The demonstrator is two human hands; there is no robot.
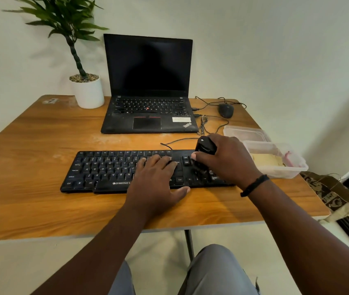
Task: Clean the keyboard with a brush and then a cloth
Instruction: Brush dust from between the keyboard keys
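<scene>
A black wired keyboard point(105, 169) lies across the middle of the wooden table point(41, 135). My left hand point(156, 179) rests flat on its centre-right keys, fingers straight, thumb at the front edge. My right hand point(226, 160) grips a black brush point(205, 145) by its handle. The dark bristles point down onto the keys at the keyboard's right part. A beige cloth point(267, 160) lies folded in a clear plastic box point(284, 173) just right of the keyboard.
An open black laptop point(148, 81) stands behind the keyboard, with a potted plant point(88, 90) to its left. A black mouse point(225, 110) and loose cables lie at the back right. The box lid point(245, 134) sits behind the box. A paper bag point(331, 194) hangs off the table's right edge.
</scene>
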